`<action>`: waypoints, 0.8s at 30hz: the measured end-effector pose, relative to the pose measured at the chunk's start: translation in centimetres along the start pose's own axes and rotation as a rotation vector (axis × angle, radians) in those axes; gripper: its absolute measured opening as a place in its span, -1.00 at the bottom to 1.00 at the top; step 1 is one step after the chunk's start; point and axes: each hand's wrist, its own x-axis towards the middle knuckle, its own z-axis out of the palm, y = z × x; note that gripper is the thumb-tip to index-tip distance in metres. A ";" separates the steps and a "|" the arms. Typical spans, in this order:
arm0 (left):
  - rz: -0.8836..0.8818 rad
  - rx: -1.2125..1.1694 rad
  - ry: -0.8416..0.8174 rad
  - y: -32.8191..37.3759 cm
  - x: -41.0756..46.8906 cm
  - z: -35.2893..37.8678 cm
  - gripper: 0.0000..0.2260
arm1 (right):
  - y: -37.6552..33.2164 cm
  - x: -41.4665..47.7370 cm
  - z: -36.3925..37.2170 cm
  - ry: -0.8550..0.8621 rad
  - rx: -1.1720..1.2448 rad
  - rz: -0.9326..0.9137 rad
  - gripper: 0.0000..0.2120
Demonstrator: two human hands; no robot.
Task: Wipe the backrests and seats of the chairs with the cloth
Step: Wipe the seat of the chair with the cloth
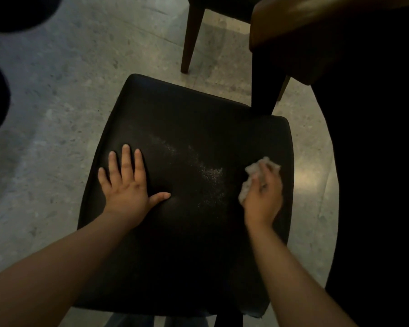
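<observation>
left hand (128, 185) splayed flat on the black seat (187, 114), right hand (263, 197) clutches a crumpled cloth (253, 171) beside unwiped white specks (210, 175).

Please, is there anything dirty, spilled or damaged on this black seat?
Yes. A band of pale specks lies scattered across the middle of the seat, between the flat left hand and the right hand, which grips the cloth. What the specks are, I cannot tell.

Left hand (125, 185) flat on seat (175, 109); right hand (263, 197) grips cloth (250, 169).
</observation>
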 end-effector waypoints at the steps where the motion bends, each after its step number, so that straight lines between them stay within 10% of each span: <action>1: -0.003 -0.001 -0.007 0.1 -0.1 -0.1 0.08 | -0.1 -1.8 0.5 -0.052 0.021 -0.017 -0.66; 11: 0.002 -0.019 -0.015 0.0 0.0 -0.2 0.08 | -3.3 5.8 -1.9 0.093 0.073 -0.058 -0.73; 24: 0.015 -0.028 0.001 -0.3 0.1 0.4 0.08 | -2.9 -3.5 1.5 -0.328 0.110 0.075 -0.75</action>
